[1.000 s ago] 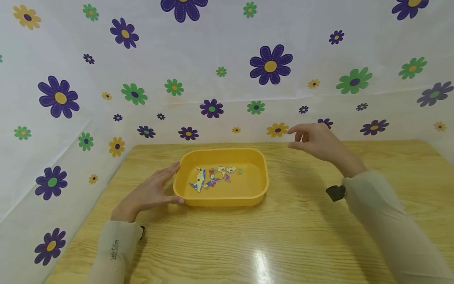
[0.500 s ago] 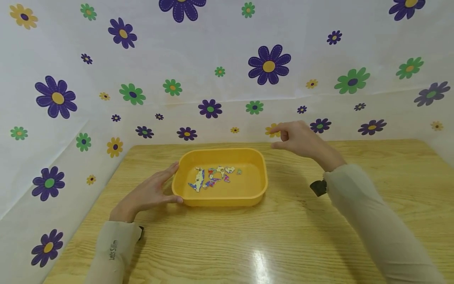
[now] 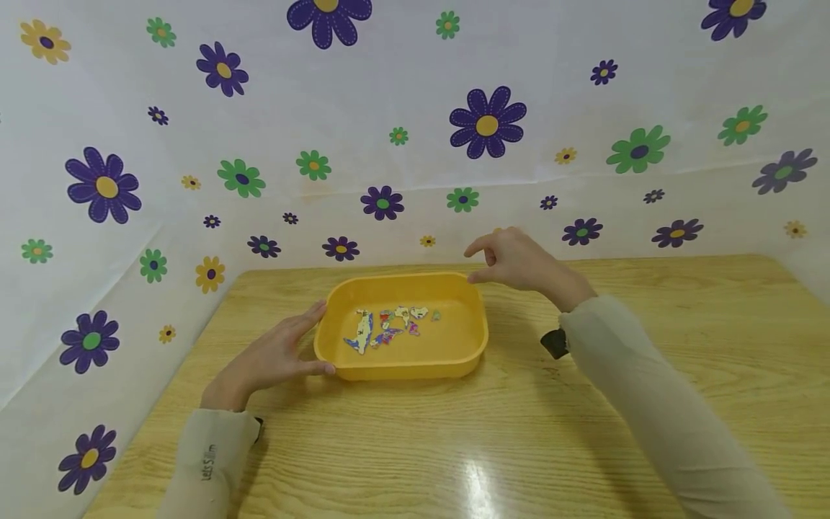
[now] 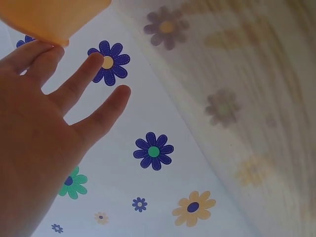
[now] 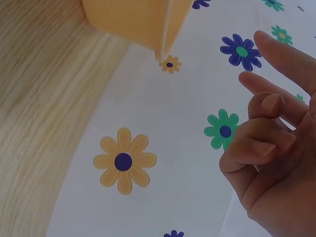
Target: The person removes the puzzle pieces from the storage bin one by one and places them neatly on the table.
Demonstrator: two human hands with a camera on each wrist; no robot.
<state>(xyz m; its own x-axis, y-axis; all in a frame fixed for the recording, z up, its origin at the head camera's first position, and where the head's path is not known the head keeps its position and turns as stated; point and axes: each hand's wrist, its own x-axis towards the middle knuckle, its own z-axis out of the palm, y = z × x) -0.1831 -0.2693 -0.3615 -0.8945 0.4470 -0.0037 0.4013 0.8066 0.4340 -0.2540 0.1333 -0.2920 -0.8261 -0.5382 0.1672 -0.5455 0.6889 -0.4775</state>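
A yellow plastic tray [image 3: 415,371] stands on the table, with several small flat printed pieces [image 3: 363,333] of irregular outline lying in its left half. At the tray's left end my left hand [image 3: 269,358] touches it, thumb by the near corner and fingers stretched along the side. The left wrist view has the spread fingers [image 4: 74,89] just under the tray's edge. My right hand [image 3: 519,261] hovers over the tray's far right corner. In the right wrist view its thumb and index finger [image 5: 284,57] are apart with nothing between them, the other fingers loosely bent.
The tray stands on a wood-grain table [image 3: 415,440]. Behind it and to the left hangs a white sheet [image 3: 292,94] printed with flowers, meeting the table's far edge. Dark devices [image 3: 555,344] are worn on both wrists.
My right hand has moved left, from beyond the tray's right side to above its far right corner. The left hand, the tray and the pieces have stayed in place.
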